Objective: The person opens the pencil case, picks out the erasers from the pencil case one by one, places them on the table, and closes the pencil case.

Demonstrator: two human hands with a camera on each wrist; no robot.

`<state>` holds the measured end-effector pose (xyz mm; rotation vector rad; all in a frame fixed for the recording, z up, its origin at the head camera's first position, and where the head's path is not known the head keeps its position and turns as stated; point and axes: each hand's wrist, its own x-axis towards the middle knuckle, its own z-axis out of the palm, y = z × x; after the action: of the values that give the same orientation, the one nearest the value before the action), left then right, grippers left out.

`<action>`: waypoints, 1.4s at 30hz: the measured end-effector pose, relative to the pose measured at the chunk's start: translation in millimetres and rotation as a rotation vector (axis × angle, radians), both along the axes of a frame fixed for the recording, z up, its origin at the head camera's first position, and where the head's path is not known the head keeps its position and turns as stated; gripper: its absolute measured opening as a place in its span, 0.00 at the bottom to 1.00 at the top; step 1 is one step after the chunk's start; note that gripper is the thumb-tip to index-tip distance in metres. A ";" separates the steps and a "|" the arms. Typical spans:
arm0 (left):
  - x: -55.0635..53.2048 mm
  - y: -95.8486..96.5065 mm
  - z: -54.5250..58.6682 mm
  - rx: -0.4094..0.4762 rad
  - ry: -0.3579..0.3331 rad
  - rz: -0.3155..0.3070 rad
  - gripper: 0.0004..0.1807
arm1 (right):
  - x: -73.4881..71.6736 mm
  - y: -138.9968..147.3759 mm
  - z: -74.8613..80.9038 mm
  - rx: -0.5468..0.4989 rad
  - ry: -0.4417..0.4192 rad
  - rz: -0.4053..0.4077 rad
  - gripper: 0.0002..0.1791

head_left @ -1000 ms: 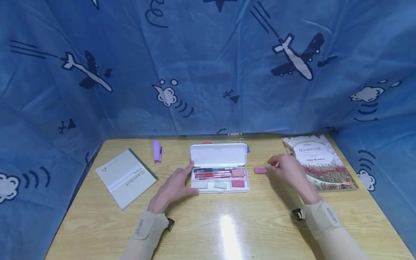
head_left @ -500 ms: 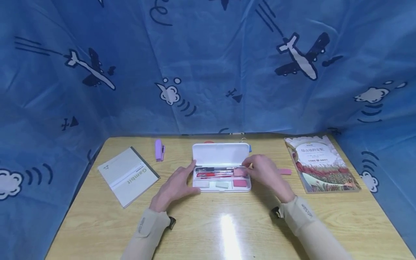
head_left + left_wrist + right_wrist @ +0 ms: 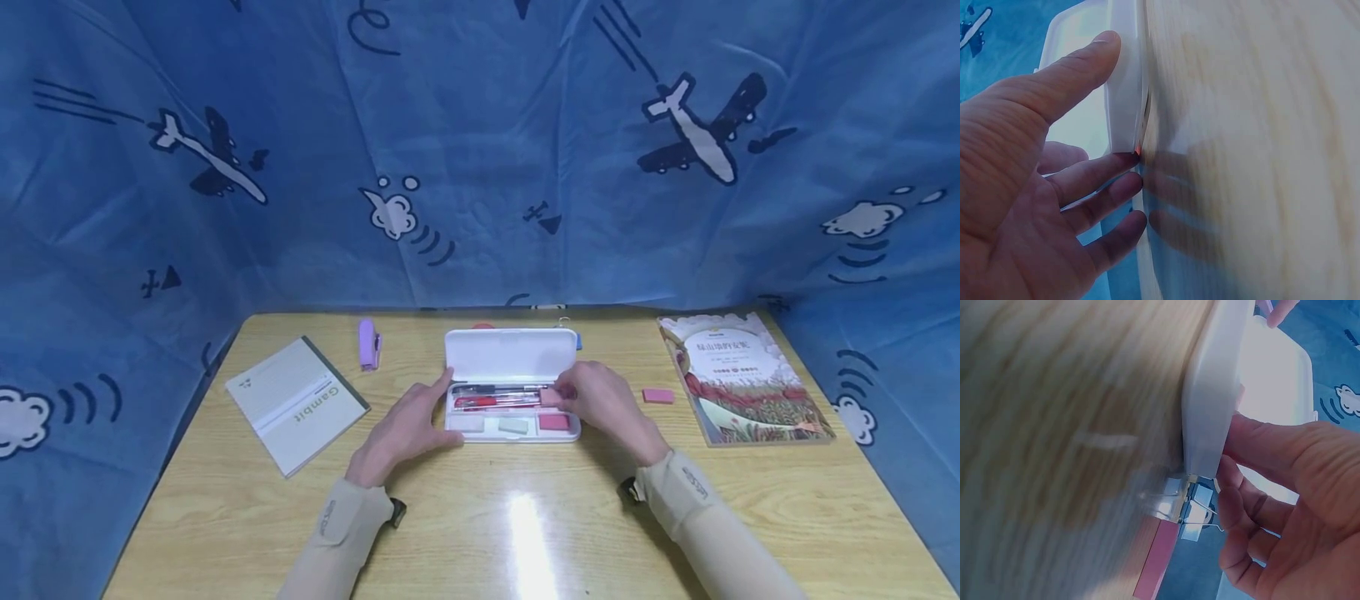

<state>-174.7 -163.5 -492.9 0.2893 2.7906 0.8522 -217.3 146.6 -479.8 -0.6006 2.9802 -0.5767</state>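
Observation:
A white pencil case (image 3: 510,354) lies on the table with its lid raised. My left hand (image 3: 405,427) holds its left end, the thumb on the front wall and the index finger at the rear corner. At the right end, my right hand (image 3: 603,402) reaches over the rim and pinches a light pink eraser (image 3: 550,397) in the rear compartment; its fingertips are partly hidden. Pens (image 3: 495,402) lie beside that eraser. The front compartments hold a white eraser (image 3: 468,424), a pale green eraser (image 3: 513,426) and a deeper pink eraser (image 3: 554,422).
Another pink eraser (image 3: 658,396) lies right of the case, near a book (image 3: 738,375). A notebook (image 3: 296,408) and a purple stapler (image 3: 368,345) are on the left. Behind the lid show a red item (image 3: 482,326) and a blue item (image 3: 578,342). A blue curtain (image 3: 465,150) hangs behind.
My right hand has moved left from the pink eraser on the table to the light pink eraser in the case. That table eraser now lies farther right. My left hand stays at the case.

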 end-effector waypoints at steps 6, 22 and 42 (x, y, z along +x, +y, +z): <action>0.4 -0.2 -0.7 -0.006 0.012 -0.013 0.60 | -0.4 0.4 0.5 0.015 -0.002 0.011 0.09; -0.1 -0.6 -1.6 -0.040 0.045 -0.043 0.63 | 8.6 16.8 14.7 -0.033 0.076 0.022 0.09; -0.4 -1.3 -2.4 -0.064 0.079 -0.073 0.62 | 30.8 87.6 19.7 0.019 0.107 -0.044 0.07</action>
<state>-175.1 -164.8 -495.3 0.4200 2.8531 0.7494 -186.6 234.2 -460.1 -0.5837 3.1022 -0.5357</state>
